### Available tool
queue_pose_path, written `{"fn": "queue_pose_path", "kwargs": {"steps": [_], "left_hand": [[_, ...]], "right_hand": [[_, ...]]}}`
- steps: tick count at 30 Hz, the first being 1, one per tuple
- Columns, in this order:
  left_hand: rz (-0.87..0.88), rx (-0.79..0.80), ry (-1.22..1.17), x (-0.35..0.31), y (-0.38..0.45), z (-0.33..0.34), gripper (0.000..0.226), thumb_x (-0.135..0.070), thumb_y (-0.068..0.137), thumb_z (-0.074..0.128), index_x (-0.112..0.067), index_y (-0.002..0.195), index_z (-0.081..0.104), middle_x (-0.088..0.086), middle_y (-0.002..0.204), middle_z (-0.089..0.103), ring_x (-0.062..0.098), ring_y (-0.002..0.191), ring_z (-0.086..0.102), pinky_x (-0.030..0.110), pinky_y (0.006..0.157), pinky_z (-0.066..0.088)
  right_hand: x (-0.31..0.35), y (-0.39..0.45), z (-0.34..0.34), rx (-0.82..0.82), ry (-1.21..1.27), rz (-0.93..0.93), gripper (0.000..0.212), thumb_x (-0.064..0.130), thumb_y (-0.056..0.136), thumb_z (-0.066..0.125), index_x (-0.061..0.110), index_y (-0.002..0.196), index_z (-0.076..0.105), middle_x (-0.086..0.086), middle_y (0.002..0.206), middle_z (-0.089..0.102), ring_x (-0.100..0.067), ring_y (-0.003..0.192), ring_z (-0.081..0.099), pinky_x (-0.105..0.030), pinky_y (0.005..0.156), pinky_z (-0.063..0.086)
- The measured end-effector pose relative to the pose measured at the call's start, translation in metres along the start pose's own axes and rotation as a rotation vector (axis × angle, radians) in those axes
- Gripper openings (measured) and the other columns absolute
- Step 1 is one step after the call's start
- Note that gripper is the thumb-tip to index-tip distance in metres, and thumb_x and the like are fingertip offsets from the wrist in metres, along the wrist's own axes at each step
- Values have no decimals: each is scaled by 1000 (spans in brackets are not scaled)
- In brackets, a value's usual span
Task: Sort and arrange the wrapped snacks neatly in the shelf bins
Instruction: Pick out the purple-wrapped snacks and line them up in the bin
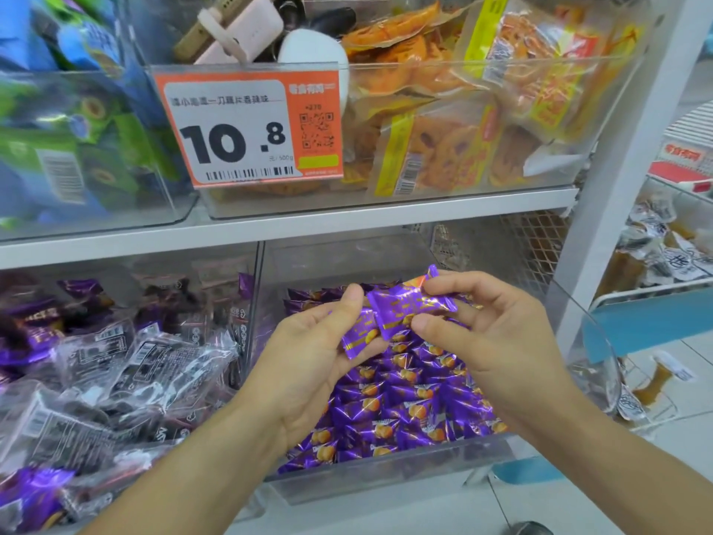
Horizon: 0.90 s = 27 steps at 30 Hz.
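Two hands meet over a clear bin [386, 480] full of purple snacks [405, 403]. The left hand [308, 364] pinches one purple pack [360, 334]. The right hand [497, 334] pinches another pack [409, 305]. A big orange price tag [250, 125] sits at eleven o'clock.

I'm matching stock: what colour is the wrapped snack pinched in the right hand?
The glossy wrapped snack is purple with gold print and an orange end; head view shows it.

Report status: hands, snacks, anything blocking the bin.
Left hand holds one purple snack. Right hand pinches another purple packet. Both over the purple-snack bin. Nothing blocking.
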<state>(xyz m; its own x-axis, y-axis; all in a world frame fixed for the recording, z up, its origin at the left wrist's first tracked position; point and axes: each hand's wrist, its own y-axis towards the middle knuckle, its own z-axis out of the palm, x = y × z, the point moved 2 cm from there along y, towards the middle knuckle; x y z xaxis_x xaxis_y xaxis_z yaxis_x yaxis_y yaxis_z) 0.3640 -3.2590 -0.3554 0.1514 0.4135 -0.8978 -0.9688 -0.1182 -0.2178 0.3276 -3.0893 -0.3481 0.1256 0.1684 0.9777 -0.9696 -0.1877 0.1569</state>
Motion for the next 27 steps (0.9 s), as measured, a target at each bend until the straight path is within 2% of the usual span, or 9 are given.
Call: {"fn": "queue_pose_path", "kwargs": {"steps": [5, 7, 10, 13, 15, 17, 20, 24, 27], "left_hand": [[-11, 105, -29, 0, -2, 4, 38, -29, 94, 56, 4, 102, 73, 16, 108, 73, 25, 106, 69, 33, 92, 56], [-16, 117, -51, 1, -2, 4, 40, -33, 93, 56, 3, 98, 75, 18, 108, 72, 25, 105, 69, 35, 91, 56], [37, 153, 74, 3, -2, 1, 42, -35, 84, 65, 0, 106, 72, 17, 108, 73, 25, 104, 69, 35, 97, 53], [85, 160, 203, 7, -1, -3, 42, -32, 79, 76, -8, 113, 71, 13, 109, 73, 27, 107, 68, 42, 104, 46], [141, 144, 286, 7, -1, -4, 37, -28, 80, 73, -13, 114, 71, 7, 106, 75, 23, 103, 70, 37, 99, 51], [236, 132, 438, 5, -2, -3, 37, -27, 79, 71, -19, 115, 70, -3, 104, 76, 15, 99, 71, 28, 91, 55], [319, 172, 622, 9, -3, 1, 46, -38, 74, 72, -29, 119, 68, -9, 112, 71, 8, 100, 69, 27, 88, 55], [396, 227, 872, 19, -4, 12, 47, -58, 70, 67, -52, 116, 63, -12, 100, 54, 13, 92, 62, 38, 83, 55], [462, 190, 912, 19, -4, 22, 33, -55, 68, 72, -51, 101, 70, -11, 89, 60, 15, 78, 65, 38, 76, 55]], "right_hand": [[-1, 0, 2, 63, -79, -6, 33, -11, 66, 82, 9, 90, 70, -8, 87, 77, -26, 75, 75, -32, 70, 62], [-1, 0, 1, 60, -177, -29, 33, -5, 64, 87, 11, 89, 71, -4, 87, 77, -31, 74, 75, -39, 72, 63], [0, -1, 4, 70, -254, -59, 33, 2, 62, 90, 15, 87, 72, 0, 86, 76, -43, 69, 69, -55, 71, 59], [4, -1, 4, 138, -340, -76, 33, 11, 61, 92, 20, 87, 72, 2, 87, 74, -36, 55, 61, -58, 64, 56], [10, 3, -6, 237, -398, -33, 32, 23, 62, 90, 21, 89, 73, 4, 95, 74, -33, 61, 64, -51, 67, 57], [14, 9, -23, 285, -401, -11, 39, 29, 61, 86, 17, 95, 71, 3, 107, 73, -34, 82, 71, -47, 75, 59], [13, 12, -37, 361, -386, -12, 57, 18, 62, 87, 14, 114, 63, 0, 122, 68, -23, 105, 69, -46, 85, 59], [7, 5, -39, 517, -517, 6, 71, 17, 66, 87, 25, 130, 58, 7, 122, 68, -16, 96, 68, -47, 79, 60], [11, 4, -46, 532, -603, -15, 68, 25, 67, 88, 31, 129, 61, 9, 115, 71, -20, 96, 67, -51, 76, 58]]}}
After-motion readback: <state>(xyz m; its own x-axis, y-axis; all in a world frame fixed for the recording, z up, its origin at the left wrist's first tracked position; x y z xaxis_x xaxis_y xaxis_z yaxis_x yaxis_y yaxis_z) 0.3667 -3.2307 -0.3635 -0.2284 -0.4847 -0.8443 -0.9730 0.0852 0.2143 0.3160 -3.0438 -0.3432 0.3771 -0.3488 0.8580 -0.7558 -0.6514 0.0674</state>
